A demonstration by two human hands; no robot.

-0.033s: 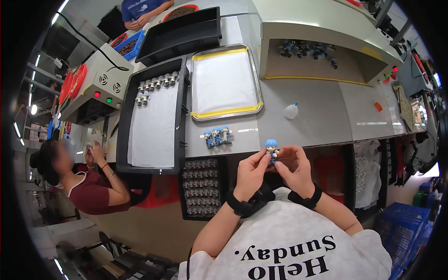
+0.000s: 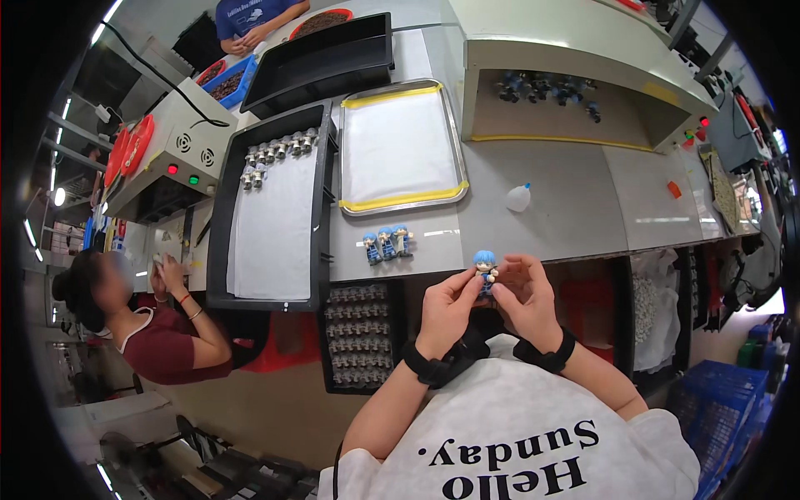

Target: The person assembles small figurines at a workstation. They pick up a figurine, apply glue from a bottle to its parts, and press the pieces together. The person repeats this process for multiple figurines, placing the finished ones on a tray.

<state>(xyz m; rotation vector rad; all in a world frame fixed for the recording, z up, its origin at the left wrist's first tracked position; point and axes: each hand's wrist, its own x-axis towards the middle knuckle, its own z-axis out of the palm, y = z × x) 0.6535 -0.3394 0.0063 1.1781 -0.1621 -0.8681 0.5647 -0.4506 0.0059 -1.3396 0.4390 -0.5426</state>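
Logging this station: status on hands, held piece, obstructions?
Left hand, right hand: both gripping small blue-haired figurine, head uncovered. Three similar figurines on grey tabletop, leftward. No visible obstruction.

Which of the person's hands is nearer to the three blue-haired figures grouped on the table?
Left. The left hand is below and right of the three figures in the picture; the right hand is farther right, on the held figure's other side.
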